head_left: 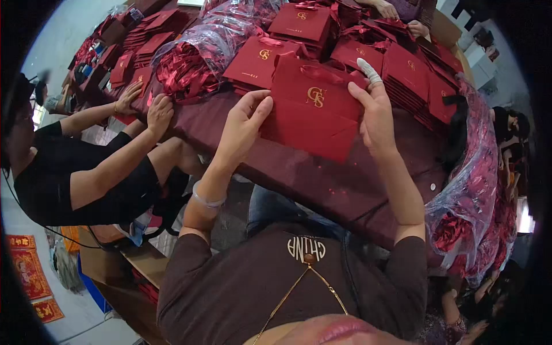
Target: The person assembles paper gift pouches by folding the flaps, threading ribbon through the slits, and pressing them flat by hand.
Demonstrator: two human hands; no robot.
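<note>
A red paper gift bag (307,123) with gold lettering and a ribbon handle is held up in front of me, above the table. My left hand (244,123) pinches its left edge between thumb and fingers. On the opposite edge, my right hand (376,118) grips it, thumb on the front face. A white wrapping (370,71) covers one raised finger of that hand. Just behind the held bag lie stacks of similar red bags (259,60), and the bag hides part of them.
A dark red cloth covers the table (276,175). Clear plastic bundles of red ribbon (192,63) lie at the back left, another bundle (460,221) hangs at the right. A co-worker (92,158) sits at my left, hands at the table; another person's hands (397,17) are across.
</note>
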